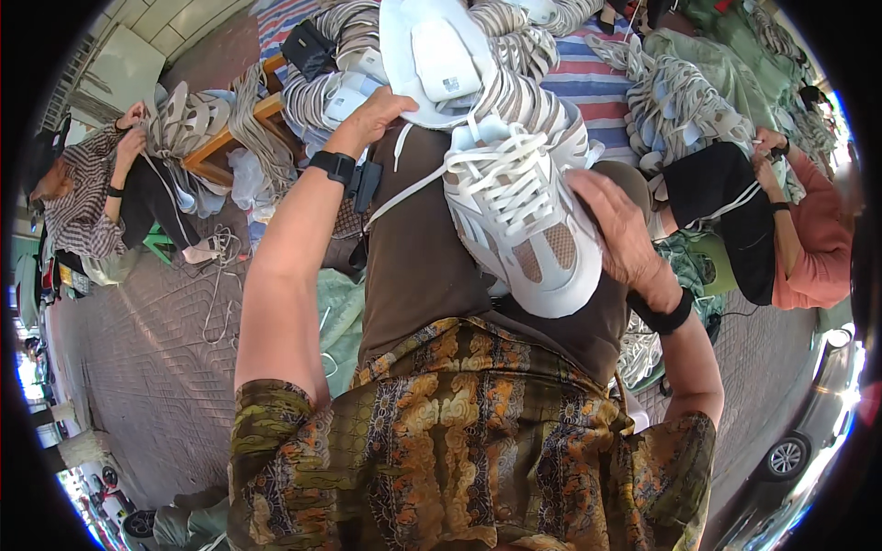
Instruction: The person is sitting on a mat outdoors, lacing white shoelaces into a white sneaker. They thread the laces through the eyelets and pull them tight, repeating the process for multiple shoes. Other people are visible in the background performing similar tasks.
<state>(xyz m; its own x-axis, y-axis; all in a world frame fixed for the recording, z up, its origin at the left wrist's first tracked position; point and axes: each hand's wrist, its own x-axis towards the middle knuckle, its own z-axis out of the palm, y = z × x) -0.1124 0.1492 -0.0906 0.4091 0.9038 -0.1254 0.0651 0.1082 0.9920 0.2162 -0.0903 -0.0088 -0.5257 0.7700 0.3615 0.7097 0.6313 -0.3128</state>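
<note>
My left hand (pixel 378 118) pinches the lower edge of a white shoe upper (pixel 395 46), whose padded tongue has a small printed patch. Across my knees lies a white and beige sneaker (pixel 528 220), toe toward me, with white laces crossed over its tongue. My right hand (pixel 617 228) grips the sneaker's right side, the fingers curved against it and partly hidden. One loose white lace (pixel 409 195) trails from the sneaker's left side over my thigh.
Bundles of shoe uppers (pixel 344 32) lie ahead on a striped sheet (pixel 602 69). A wooden stool (pixel 211 156) stands to the left. One person (pixel 87 202) sits at left, another (pixel 813 230) at right, both handling uppers. A car (pixel 795 413) stands far right.
</note>
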